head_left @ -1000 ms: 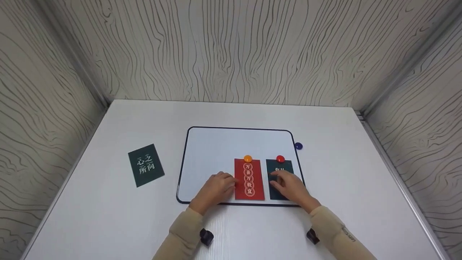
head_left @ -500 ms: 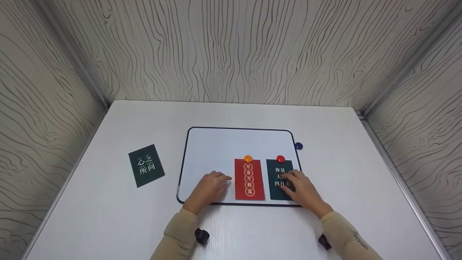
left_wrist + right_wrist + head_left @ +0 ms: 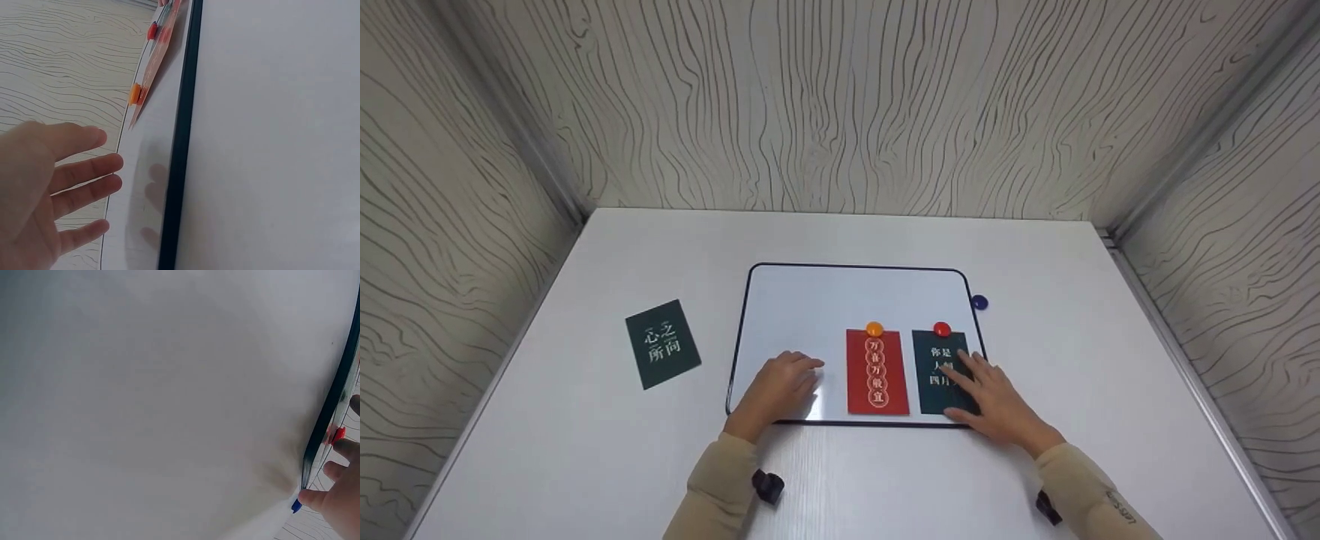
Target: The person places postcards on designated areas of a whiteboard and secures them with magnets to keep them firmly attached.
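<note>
My left hand is over the lower left of a black-edged whiteboard, fingers extended and holding nothing. In the left wrist view its fingers are apart from the board, which reflects them. My right hand has its fingers spread over the right side of a dark green card with white characters; whether they touch it, I cannot tell. At that card's top edge sits a red round magnet. Between the hands lies a red card with an orange round magnet at its top edge.
Another dark green card lies tilted on the white table, left of the board. A dark blue round magnet is at the board's right edge. Patterned panels rise behind the table and at both sides.
My left hand has moved left, away from the red card. The right hand has shifted right and down, its fingers spreading, so more of the green card's characters show. Cards and magnets stay put.
</note>
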Demonstrator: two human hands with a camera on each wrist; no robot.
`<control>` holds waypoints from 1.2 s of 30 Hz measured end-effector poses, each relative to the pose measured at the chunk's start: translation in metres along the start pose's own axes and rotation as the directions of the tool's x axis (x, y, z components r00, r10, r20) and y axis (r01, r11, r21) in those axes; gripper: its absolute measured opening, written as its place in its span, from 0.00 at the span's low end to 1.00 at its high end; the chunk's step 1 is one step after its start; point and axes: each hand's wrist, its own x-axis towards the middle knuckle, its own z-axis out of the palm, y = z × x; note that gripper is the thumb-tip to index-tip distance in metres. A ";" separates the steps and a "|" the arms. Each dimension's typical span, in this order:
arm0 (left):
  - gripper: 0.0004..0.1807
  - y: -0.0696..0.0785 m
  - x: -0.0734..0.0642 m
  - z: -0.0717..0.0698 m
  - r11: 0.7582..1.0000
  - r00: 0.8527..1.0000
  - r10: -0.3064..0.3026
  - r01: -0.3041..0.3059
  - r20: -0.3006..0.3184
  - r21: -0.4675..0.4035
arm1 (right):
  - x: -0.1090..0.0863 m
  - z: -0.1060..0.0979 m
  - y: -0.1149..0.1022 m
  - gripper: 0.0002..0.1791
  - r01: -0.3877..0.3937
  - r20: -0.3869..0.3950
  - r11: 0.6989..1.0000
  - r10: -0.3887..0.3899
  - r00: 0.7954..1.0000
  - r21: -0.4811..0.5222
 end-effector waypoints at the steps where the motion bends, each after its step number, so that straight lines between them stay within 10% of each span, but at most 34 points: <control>1: 0.13 -0.001 -0.001 -0.001 1.000 1.000 -0.005 0.005 -0.002 -0.004 | 0.000 0.000 0.001 0.40 -0.002 0.008 1.000 0.002 1.000 0.002; 36: 0.15 -0.039 -0.021 -0.027 0.945 0.950 -0.313 0.311 0.003 -0.103 | -0.002 0.002 0.009 0.42 0.022 0.074 1.000 -0.023 0.997 0.017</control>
